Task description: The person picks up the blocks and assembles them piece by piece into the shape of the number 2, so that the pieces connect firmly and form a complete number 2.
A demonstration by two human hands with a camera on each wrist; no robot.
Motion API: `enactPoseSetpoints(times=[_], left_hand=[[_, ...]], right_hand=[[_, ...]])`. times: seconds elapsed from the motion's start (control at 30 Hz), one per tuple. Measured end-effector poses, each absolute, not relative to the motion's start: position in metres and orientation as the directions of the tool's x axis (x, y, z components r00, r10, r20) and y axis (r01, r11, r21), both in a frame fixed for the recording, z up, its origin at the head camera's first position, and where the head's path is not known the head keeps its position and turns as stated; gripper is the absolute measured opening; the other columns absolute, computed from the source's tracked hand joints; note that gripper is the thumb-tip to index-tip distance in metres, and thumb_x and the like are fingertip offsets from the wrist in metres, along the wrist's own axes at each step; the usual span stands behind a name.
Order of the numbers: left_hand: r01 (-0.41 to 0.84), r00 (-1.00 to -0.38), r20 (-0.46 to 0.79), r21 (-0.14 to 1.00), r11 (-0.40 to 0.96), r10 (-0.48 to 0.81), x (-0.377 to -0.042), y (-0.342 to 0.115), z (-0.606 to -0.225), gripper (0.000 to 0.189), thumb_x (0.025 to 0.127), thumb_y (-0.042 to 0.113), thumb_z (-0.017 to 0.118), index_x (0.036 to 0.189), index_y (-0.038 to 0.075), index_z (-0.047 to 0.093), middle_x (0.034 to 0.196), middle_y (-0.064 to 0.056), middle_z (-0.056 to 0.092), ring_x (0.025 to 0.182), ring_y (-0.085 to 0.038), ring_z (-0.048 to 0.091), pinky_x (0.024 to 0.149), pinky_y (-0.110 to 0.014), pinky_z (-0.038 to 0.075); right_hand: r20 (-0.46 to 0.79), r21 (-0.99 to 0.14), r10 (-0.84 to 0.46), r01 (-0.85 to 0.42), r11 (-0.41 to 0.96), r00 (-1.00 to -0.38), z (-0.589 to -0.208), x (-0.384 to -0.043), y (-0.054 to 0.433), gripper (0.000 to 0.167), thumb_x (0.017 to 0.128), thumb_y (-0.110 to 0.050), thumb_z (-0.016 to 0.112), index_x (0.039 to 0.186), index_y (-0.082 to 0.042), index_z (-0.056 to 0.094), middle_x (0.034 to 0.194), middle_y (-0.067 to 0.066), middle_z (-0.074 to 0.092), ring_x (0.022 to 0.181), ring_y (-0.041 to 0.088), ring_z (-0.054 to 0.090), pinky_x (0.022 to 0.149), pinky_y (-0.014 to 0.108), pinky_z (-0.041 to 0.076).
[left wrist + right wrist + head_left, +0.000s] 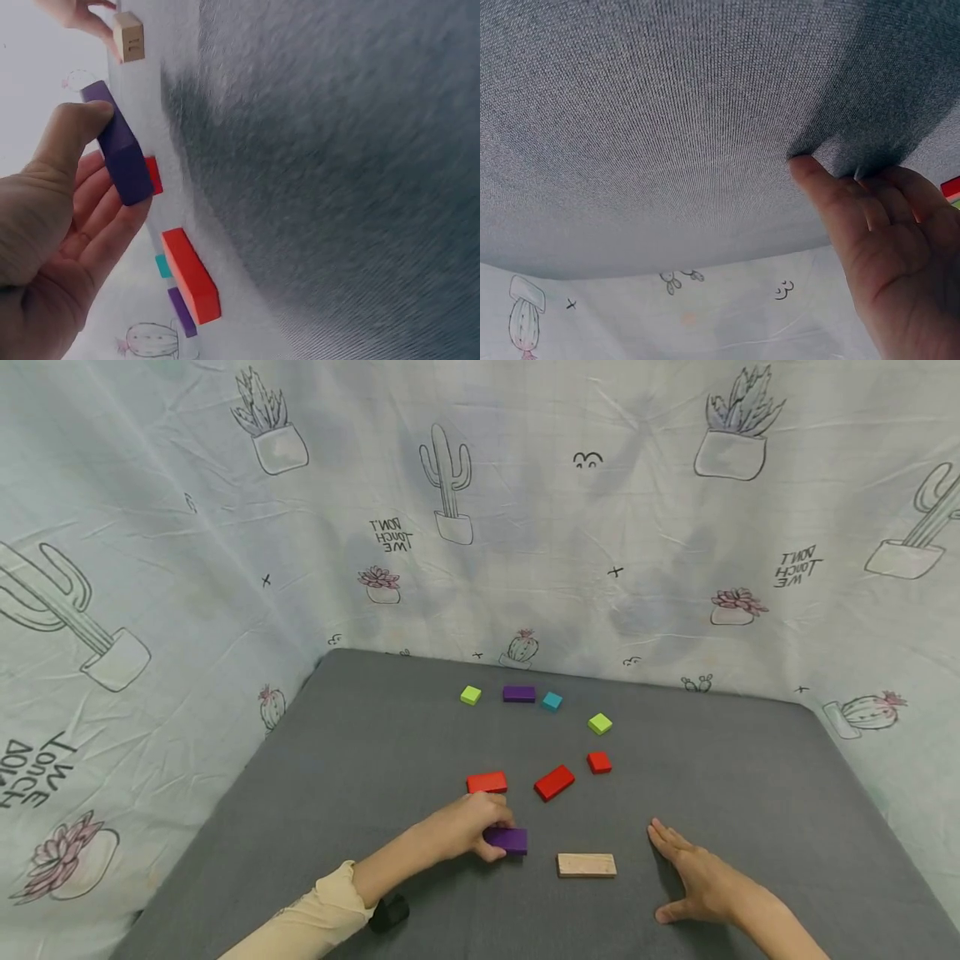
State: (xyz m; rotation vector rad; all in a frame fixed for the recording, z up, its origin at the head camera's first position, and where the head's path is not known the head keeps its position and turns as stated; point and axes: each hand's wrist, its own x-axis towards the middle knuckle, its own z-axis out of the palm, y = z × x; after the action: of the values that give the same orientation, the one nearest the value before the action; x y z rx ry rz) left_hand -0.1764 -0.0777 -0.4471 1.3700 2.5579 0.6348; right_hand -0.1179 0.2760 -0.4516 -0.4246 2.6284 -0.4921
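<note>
My left hand (474,827) pinches a purple block (510,841) between thumb and fingers. In the left wrist view that purple block (120,146) looks lifted off the grey cloth. Just beyond the left hand lies a red block (487,782), partly behind the knuckles in the head view. A plain wooden block (587,865) rests between the two hands, with marks on its end in the left wrist view. To its right, my right hand (697,877) holds nothing; its fingers are extended and the fingertips touch or nearly touch the cloth.
Farther back are a slanted red block (555,783), a small red block (599,762), two lime cubes (600,723), a blue cube (552,702) and another purple block (519,694). A black object (389,913) sits under the left forearm. Printed curtains (525,527) border the grey table (375,727).
</note>
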Motion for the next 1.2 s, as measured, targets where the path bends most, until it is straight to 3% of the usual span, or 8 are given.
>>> enactPoseSetpoints(times=[1.2], left_hand=[[0.780,-0.527,0.060,0.431,0.454,0.848,-0.196,-0.050,-0.439,0.020,0.080,0.017,0.078,0.097,0.007,0.073,0.087,0.000,0.064,0.073,-0.002,0.054,0.066,-0.007,0.042]], right_hand=[[-0.345,-0.416,-0.392,-0.236,0.878,-0.853,-0.450,-0.120,0.278,0.111,0.056,-0.035,0.090,0.140,0.014,0.036,0.146,0.034,0.029,0.130,0.054,0.031,0.099,0.063,0.031]])
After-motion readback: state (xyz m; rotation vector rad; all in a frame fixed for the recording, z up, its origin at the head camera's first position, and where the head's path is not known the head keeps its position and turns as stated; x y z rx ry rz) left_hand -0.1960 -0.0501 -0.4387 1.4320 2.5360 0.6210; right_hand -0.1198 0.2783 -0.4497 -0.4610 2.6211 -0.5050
